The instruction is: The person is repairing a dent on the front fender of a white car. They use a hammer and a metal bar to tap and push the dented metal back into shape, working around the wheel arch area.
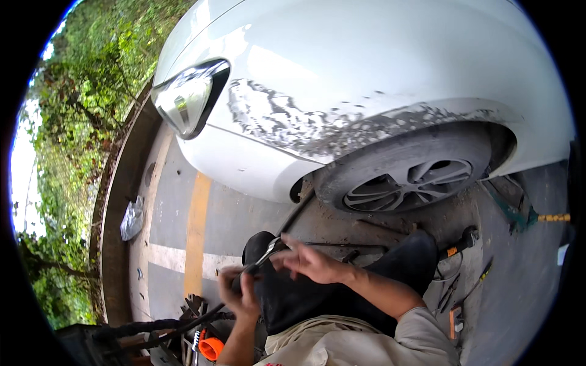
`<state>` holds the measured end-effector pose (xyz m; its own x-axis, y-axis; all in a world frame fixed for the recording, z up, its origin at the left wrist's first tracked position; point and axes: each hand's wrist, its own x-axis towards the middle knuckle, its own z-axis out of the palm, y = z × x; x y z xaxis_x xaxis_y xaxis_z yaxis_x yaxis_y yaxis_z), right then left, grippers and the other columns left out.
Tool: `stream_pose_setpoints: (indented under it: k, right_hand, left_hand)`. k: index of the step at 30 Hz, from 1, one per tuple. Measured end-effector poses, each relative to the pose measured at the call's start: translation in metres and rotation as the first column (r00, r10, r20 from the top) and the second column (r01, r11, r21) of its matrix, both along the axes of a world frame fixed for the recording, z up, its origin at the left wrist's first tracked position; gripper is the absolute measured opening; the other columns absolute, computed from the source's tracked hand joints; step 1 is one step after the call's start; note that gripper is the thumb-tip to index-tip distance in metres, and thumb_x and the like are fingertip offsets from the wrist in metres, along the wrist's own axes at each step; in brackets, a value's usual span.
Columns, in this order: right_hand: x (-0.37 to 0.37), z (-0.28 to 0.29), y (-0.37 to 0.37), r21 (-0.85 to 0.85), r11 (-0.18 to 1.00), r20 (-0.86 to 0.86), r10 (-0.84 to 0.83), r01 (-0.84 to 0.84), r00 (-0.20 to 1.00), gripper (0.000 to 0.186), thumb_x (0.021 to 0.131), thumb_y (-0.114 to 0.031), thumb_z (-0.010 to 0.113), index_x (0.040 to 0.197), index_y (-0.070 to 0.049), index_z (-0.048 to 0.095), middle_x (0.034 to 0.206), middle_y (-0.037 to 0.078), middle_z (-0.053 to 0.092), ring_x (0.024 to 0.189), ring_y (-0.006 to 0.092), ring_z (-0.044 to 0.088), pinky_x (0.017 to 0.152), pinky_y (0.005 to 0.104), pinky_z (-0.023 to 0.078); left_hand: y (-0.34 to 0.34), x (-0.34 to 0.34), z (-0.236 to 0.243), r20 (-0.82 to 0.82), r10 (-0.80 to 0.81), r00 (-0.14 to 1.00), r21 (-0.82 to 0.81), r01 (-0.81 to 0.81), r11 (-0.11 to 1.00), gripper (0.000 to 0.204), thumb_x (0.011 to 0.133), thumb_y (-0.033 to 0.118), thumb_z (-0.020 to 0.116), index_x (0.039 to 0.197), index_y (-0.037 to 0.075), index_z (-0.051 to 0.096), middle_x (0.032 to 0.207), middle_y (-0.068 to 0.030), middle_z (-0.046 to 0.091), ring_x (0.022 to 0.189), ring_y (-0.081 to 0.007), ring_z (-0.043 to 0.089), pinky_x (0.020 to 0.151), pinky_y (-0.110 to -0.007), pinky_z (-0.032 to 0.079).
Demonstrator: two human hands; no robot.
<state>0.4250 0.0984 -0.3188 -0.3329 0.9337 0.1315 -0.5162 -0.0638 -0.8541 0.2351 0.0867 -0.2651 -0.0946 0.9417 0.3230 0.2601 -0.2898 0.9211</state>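
Note:
My left hand (pixel 241 294) is closed around the dark grip of a tool with a shiny metal part (pixel 268 251); its exact kind is too small to make out. My right hand (pixel 310 261) is beside the metal part, fingers apart, the fingertips close to it; whether they touch is unclear. A black hose-like length (pixel 297 212) runs from the tool toward the front wheel (pixel 400 177). Above the hands is a white car (pixel 390 55), its fender scraped to bare, dark patches (pixel 293 125) between the headlight (pixel 190 97) and the wheel arch.
A cordless-looking power tool (pixel 455 247) and hand tools (pixel 448 294) lie to the right of my knees. An orange round piece (pixel 211 348) and metal tools are at lower left. A crumpled plastic bag (pixel 132 218) rests by the kerb (pixel 119 201), with bushes (pixel 79 122) beyond it.

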Motion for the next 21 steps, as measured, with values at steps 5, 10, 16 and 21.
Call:
stream_pose_setpoints:
  k: [5, 10, 16, 21]
  right_hand:
    - [0.036, 0.051, 0.004, 0.097, 0.847, -0.128, -0.51, 0.523, 0.85, 0.047, 0.098, -0.009, 0.049, 0.141, -0.004, 0.031, 0.107, 0.013, 0.063, 0.094, 0.0172, 0.063, 0.075, 0.0269, 0.052]
    - [0.069, 0.054, -0.005, -0.054, 0.931, -0.191, -0.365, 0.362, 0.911, 0.043, 0.098, -0.008, 0.046, 0.14, -0.006, 0.035, 0.105, 0.015, 0.064, 0.096, 0.0205, 0.064, 0.083, 0.0324, 0.053]
    - [0.068, 0.05, -0.017, -0.044, 0.919, -0.178, -0.393, 0.392, 0.902, 0.042, 0.098, -0.008, 0.046, 0.139, -0.007, 0.036, 0.107, 0.015, 0.063, 0.095, 0.0216, 0.065, 0.085, 0.0338, 0.053]
    - [0.06, 0.054, -0.008, -0.103, 0.893, -0.215, -0.45, 0.438, 0.867, 0.04, 0.098, -0.009, 0.047, 0.137, -0.007, 0.037, 0.106, 0.015, 0.064, 0.093, 0.0221, 0.065, 0.083, 0.033, 0.053]
  left_hand:
    - [0.009, 0.076, 0.005, 0.513, -0.258, 0.819, -0.243, 0.427, 0.871, 0.024, 0.099, 0.022, 0.049, 0.087, 0.004, 0.04, 0.08, -0.0122, 0.058, 0.066, -0.0218, 0.063, 0.064, -0.034, 0.055]
    - [0.006, 0.088, -0.014, 0.464, -0.475, 0.748, -0.279, 0.633, 0.723, 0.026, 0.099, 0.027, 0.048, 0.088, 0.004, 0.039, 0.072, -0.0101, 0.057, 0.06, -0.0181, 0.06, 0.06, -0.029, 0.05]
    - [0.0, 0.087, -0.027, -0.065, -0.54, 0.839, -0.168, 0.524, 0.835, 0.024, 0.099, 0.021, 0.048, 0.09, 0.003, 0.036, 0.068, -0.007, 0.052, 0.057, -0.0123, 0.053, 0.054, -0.025, 0.043]
    - [0.01, 0.092, -0.033, -0.281, -0.436, 0.855, -0.052, 0.44, 0.896, 0.022, 0.095, 0.015, 0.053, 0.091, 0.001, 0.036, 0.071, -0.0094, 0.052, 0.052, -0.0144, 0.051, 0.048, -0.029, 0.041]
